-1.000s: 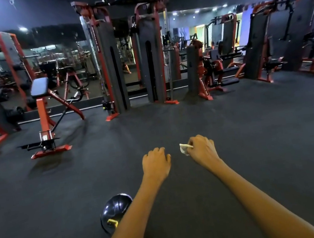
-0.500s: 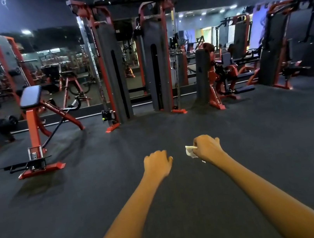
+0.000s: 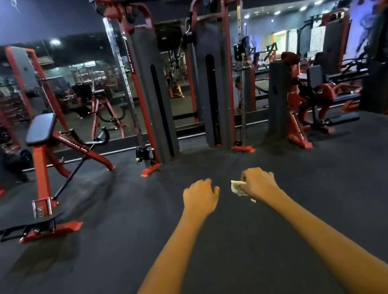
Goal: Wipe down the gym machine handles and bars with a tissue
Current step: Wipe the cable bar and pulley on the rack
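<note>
Above dark floor [image 3: 347,199], right hand [image 3: 260,183] gripping tissue [image 3: 236,187], lettering unreadable

Dark speckled rubber floor [image 3: 348,211] runs to a mirrored back wall [image 3: 74,94] — reflecting small ceiling lights [image 3: 55,41]. Red-framed twin-column cable station [image 3: 177,73] stands centre; red bench with black pad [image 3: 41,129] left — more red machines [image 3: 306,99] right.
</note>
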The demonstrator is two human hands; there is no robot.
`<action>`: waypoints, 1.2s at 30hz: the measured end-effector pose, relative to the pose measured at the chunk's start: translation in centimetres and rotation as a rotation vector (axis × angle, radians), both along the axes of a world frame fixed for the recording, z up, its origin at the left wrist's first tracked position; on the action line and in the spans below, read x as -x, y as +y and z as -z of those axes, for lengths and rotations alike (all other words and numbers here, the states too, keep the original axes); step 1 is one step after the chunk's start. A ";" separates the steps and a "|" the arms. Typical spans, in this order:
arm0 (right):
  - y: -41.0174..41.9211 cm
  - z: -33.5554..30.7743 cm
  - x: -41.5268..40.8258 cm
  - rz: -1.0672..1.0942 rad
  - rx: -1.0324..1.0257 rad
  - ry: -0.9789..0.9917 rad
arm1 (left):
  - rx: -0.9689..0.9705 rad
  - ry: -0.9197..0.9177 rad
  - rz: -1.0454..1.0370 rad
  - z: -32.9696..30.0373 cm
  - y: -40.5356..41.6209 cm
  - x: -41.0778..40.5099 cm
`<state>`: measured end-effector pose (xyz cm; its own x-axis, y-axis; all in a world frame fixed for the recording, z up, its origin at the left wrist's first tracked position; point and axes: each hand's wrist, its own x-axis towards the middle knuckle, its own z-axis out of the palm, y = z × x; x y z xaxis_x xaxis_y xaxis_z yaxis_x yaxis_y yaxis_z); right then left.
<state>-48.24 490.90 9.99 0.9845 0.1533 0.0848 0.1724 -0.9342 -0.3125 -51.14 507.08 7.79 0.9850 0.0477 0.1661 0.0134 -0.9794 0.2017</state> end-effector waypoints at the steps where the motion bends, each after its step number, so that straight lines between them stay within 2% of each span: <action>1: 0.5 0.1 -2.6 -0.003 0.008 0.001 | 0.009 -0.002 -0.006 0.3 0.5 -2.5; 11: 6.0 0.6 -34.5 0.008 0.072 0.006 | 0.032 -0.001 0.025 1.2 6.4 -34.5; 15: 6.9 -0.2 -46.6 0.037 0.031 -0.019 | 0.048 -0.004 0.048 -0.1 7.2 -47.0; 20: 6.7 0.5 -60.5 0.081 -0.068 -0.001 | 0.059 -0.016 0.067 0.6 7.4 -61.5; 28: 5.0 1.0 -84.6 0.116 -0.105 -0.021 | 0.058 -0.001 0.076 1.9 6.1 -85.5; 36: 2.4 -0.3 -106.7 0.162 -0.123 -0.018 | 0.039 -0.050 0.132 -0.8 3.2 -108.1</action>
